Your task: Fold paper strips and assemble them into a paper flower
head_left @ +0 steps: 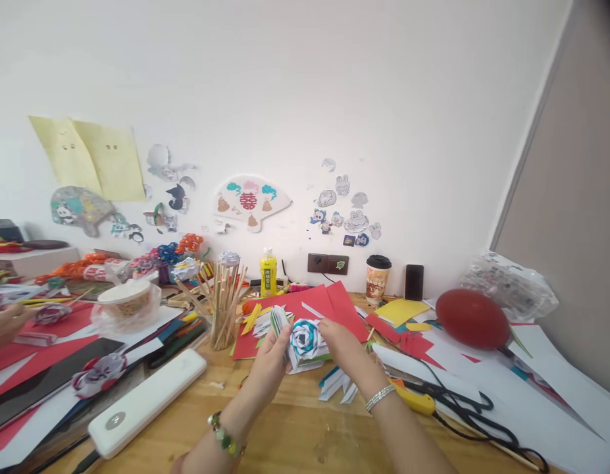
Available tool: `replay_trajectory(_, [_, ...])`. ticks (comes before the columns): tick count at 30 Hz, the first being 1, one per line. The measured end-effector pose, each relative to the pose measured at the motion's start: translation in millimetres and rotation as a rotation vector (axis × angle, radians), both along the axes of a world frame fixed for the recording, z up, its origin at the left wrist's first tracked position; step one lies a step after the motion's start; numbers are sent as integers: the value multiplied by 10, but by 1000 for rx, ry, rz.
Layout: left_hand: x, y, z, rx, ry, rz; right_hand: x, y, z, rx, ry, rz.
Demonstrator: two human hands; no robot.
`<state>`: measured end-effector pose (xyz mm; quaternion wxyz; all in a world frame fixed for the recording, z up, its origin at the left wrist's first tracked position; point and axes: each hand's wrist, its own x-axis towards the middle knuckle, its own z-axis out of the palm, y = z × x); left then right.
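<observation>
A folded paper flower (306, 338) in white and blue, with a rolled centre, is held up over the table in front of me. My left hand (274, 350) is closed on its left side, thumb at the petals. My right hand (343, 343) has its fingers bent together at the flower's right edge; the fingertips are partly hidden. Folded white and blue paper strips (338, 384) lie just below my right hand. Behind the flower, red paper sheets (312, 301) and a bundle of folded paper pieces (265, 322) rest on the table.
Left stand wooden sticks (224, 316), a white power bank (147, 401) and a bagged bowl (124, 299). Another person's hand (6, 327) is at the far left. Right are a yellow-handled glue gun (412, 399), black scissors (462, 415), a cup (378, 280) and a red balloon (472, 319).
</observation>
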<state>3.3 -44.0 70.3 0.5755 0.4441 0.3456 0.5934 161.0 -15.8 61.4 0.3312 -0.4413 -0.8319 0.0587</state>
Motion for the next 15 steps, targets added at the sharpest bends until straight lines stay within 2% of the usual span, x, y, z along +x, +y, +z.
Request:
replay_trajectory(2, [-13, -5, 34, 12, -27, 28, -17, 0, 11, 28, -38, -43])
replay_trajectory(4, [-48, -4, 71, 65, -46, 83, -41, 1, 75, 26, 32, -59])
replay_trajectory(6, [-101, 19, 90, 150, -8, 183, -94, 11, 218, 11, 181, -65])
replay_trajectory(8, [-157, 74, 71, 206, 70, 289, -206, 47, 441, 20, 356, -51])
replay_trajectory(10, [-197, 159, 3, 193, 131, 349, -400, 124, 706, 24, 503, 27])
replay_trajectory(12, [-212, 257, -105, 123, 143, 405, -671, 245, 954, -12, 651, 170])
replay_trajectory(15, [-210, 383, -280, 13, 129, 415, -1145, 475, 1170, -60, 724, 315])
